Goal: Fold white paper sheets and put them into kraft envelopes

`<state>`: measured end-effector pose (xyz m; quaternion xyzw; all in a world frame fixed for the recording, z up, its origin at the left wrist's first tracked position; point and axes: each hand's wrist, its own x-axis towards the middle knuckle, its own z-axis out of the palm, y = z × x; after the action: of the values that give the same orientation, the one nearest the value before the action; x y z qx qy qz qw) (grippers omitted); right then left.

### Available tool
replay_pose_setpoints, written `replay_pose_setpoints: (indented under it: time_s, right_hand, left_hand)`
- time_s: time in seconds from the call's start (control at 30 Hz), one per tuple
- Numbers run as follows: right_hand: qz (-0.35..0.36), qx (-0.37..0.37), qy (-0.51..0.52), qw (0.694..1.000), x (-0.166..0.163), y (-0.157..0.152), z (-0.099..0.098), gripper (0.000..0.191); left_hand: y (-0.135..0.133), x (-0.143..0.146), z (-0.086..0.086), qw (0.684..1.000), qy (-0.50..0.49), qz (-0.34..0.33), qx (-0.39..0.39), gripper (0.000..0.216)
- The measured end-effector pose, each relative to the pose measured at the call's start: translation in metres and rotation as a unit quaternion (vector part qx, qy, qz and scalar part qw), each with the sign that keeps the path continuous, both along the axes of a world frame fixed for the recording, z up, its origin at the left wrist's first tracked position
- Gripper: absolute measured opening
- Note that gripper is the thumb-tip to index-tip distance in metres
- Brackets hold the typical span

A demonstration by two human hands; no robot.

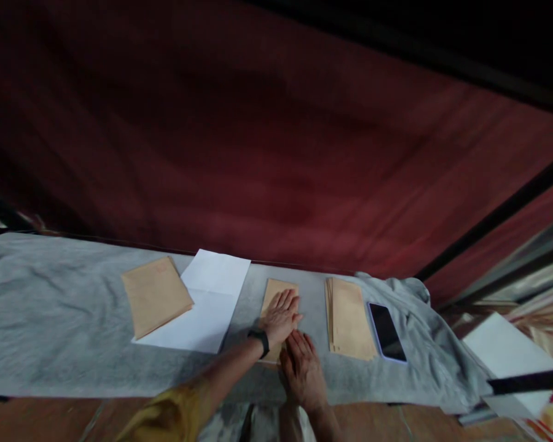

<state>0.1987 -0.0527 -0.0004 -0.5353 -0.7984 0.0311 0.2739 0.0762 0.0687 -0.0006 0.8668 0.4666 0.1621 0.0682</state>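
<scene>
A brown paper envelope (276,286) lies lengthwise on the grey cloth in front of me. My left hand (281,316), with a dark band at its wrist, rests flat on the envelope's middle, fingers stretched out. Close below it, my right hand (303,367) lies along the envelope's right edge, fingers extended and near the left hand's palm. Both hands cover much of the envelope, so its lower part shows only in pieces. To the right is a stack of similar brown envelopes (351,319). On the left, a wider brown paper stack (156,296) overlaps white paper (207,307).
A phone (388,332) lies right of the envelope stack. Grey cloth (64,307) covers the long surface, bunched at its right end. A dark red curtain (276,153) hangs behind. Dark metal bars (493,218) and a white board (507,347) stand at the right.
</scene>
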Motion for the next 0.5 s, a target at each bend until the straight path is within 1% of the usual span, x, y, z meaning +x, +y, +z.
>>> replay_pose_setpoints:
  time_s: [0.1,0.2,0.33,0.5]
  right_hand:
    - [-0.005,-0.003,0.016,1.000,0.000,0.000,0.001,0.045]
    - [-0.008,-0.024,0.051,0.998,0.002,-0.001,-0.001,0.038]
    - [-0.031,-0.046,0.108,0.993,0.005,-0.002,-0.005,0.034]
    - [-0.059,-0.041,0.141,0.987,0.008,-0.003,-0.009,0.035]
  left_hand:
    - [0.021,0.001,-0.005,0.999,0.038,-0.017,0.018,0.060]
    - [0.026,-0.001,-0.009,0.998,0.053,-0.021,0.029,0.062]
    - [0.012,-0.008,-0.009,0.997,0.056,-0.052,0.021,0.062]
    - [-0.022,-0.029,-0.002,0.994,0.011,-0.110,-0.011,0.056]
